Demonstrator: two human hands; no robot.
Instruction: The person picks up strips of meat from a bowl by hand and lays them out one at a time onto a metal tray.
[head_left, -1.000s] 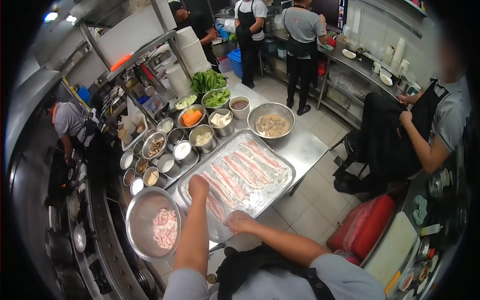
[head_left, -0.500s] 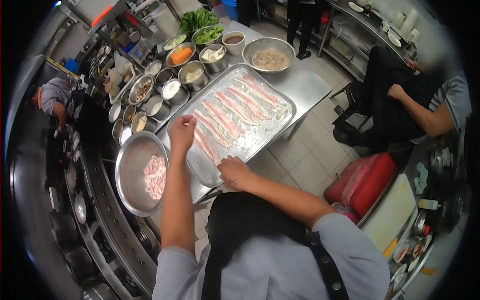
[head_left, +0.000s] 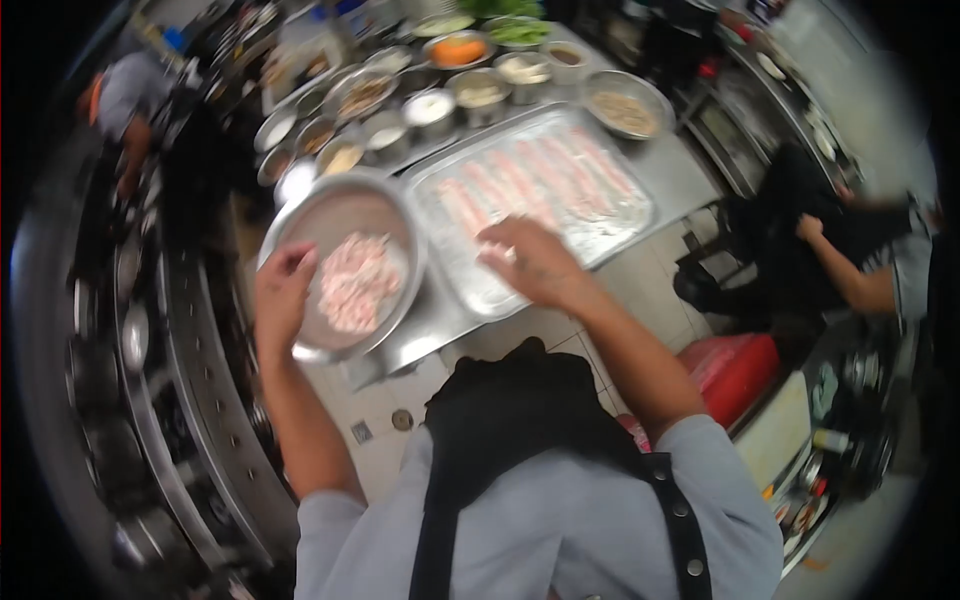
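Note:
A steel bowl (head_left: 408, 215) with a heap of pale pink meat pieces (head_left: 360, 285) stands at the near left. My left hand (head_left: 285, 290) is at the bowl's left rim, fingers bent over the inside, with a gap between thumb and fingers and nothing visible in them. My right hand (head_left: 530, 262) is over the near side of a metal tray (head_left: 465, 285), its fingers curled together. Something pale pink shows at these fingers; blur hides what it is. Several long strips of pink and white meat (head_left: 550, 180) lie side by side on the tray.
Beyond the tray are a bowl of brownish food (head_left: 625, 112), an orange-filled bowl (head_left: 458, 50) and several small ingredient containers (head_left: 430, 108). A person (head_left: 860, 250) sits at the right near a red box (head_left: 728, 372). Another person (head_left: 140, 105) stands at the far left.
My left hand has moved from the tray to the meat bowl's left rim. My right hand has shifted further over the tray. The view has turned, and the bowl sits higher in it.

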